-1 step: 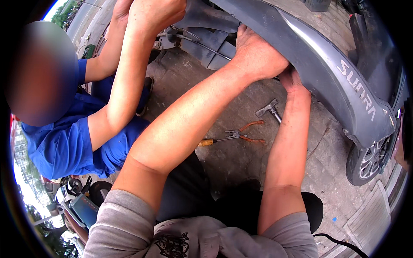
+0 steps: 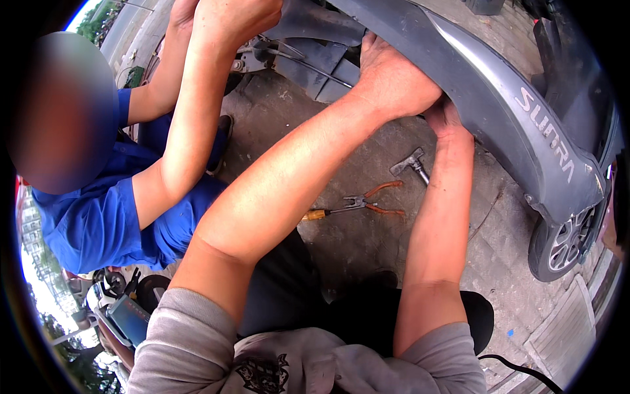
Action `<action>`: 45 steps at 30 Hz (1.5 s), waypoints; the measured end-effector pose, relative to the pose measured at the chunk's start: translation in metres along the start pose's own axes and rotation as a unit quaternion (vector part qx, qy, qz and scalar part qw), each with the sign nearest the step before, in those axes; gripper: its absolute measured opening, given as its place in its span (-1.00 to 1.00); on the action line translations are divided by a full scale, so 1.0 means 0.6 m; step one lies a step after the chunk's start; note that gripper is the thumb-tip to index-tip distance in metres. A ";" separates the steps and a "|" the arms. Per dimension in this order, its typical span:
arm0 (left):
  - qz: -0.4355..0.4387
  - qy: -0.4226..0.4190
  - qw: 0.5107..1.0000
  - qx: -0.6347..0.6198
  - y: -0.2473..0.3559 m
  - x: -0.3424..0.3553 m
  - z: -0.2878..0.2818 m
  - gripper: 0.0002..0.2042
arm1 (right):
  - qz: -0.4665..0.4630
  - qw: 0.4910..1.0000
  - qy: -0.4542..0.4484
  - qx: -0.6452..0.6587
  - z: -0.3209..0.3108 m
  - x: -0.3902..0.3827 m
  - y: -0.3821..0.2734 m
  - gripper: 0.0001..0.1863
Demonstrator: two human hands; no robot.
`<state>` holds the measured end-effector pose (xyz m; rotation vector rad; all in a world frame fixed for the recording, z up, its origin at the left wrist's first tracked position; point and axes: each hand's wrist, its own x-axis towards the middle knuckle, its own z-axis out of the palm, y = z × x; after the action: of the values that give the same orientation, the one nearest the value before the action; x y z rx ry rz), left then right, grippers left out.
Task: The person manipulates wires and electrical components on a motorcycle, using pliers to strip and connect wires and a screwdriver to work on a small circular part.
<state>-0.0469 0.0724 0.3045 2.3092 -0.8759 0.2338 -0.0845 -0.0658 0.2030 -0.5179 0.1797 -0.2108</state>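
Note:
My left hand (image 2: 399, 80) reaches in under the edge of a grey scooter body panel (image 2: 459, 82). Some of its fingers show beside dark plastic parts, but their tips are hidden. Close by, my right hand (image 2: 444, 118) goes up behind the same panel's lower edge, with its fingers out of sight. Whether either hand holds something cannot be seen. A thin metal rod or cable (image 2: 308, 65) runs toward my left wrist, in front of a black plastic piece (image 2: 308, 80).
Below my hands, pliers with orange handles (image 2: 375, 201), a yellow-handled screwdriver (image 2: 316, 215) and a hammer (image 2: 409, 161) lie on the paving. To the left crouches a person in blue (image 2: 98, 230), arms raised to the scooter. The scooter's wheel (image 2: 558, 253) stands at right.

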 end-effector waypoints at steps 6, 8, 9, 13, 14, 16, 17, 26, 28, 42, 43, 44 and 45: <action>0.100 0.125 0.987 0.031 -0.005 -0.017 0.009 -0.70 | 0.075 0.997 -0.006 -0.014 -0.003 0.020 0.003 -0.34; 0.083 0.114 0.990 0.030 -0.005 -0.016 0.016 -0.71 | 0.083 0.993 -0.081 -0.015 -0.012 0.011 -0.003 -0.29; 0.076 0.135 0.988 0.029 -0.006 -0.016 0.023 -0.72 | 0.087 0.989 -0.120 -0.016 -0.012 0.006 -0.006 -0.26; 0.056 0.218 0.974 0.031 -0.010 -0.014 0.042 -0.77 | 0.054 0.996 -0.062 -0.044 0.012 0.017 0.012 -0.28; 0.059 0.225 0.972 0.042 -0.009 -0.011 0.043 -0.78 | 0.065 0.989 -0.131 -0.019 0.007 0.008 0.002 -0.28; 0.071 0.222 0.970 0.063 -0.007 -0.012 0.043 -0.82 | 0.050 0.992 -0.118 -0.020 0.009 0.013 0.018 -0.28; 0.092 0.217 0.970 0.057 -0.013 -0.012 0.039 -0.83 | 0.043 0.993 -0.108 -0.023 0.019 0.015 0.029 -0.29; 0.109 0.184 0.977 0.012 -0.032 -0.010 0.017 -0.85 | 0.035 0.996 -0.068 -0.038 0.047 0.031 0.068 -0.32; 0.114 0.186 0.976 0.002 -0.038 -0.010 0.014 -0.85 | 0.038 0.996 -0.069 -0.033 0.049 0.037 0.073 -0.32; 0.072 0.197 0.971 -0.118 -0.067 -0.010 0.025 -0.86 | 0.080 0.983 -0.145 0.075 0.022 0.072 0.078 -0.46; 0.103 0.202 0.969 -0.101 -0.070 -0.009 0.029 -0.86 | 0.089 0.981 -0.157 0.077 0.018 0.076 0.080 -0.47; 0.100 0.240 0.959 -0.110 -0.058 -0.005 0.035 -0.88 | 0.088 0.970 -0.205 0.098 0.021 0.081 0.072 -0.47; 0.157 0.236 0.959 0.020 -0.071 -0.003 0.037 -0.89 | 0.089 0.973 -0.200 0.070 0.025 0.081 0.068 -0.47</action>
<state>-0.0219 0.0833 0.2650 2.0050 -0.9810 0.9062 -0.0284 -0.0361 0.1896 -0.3925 -0.1811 0.0594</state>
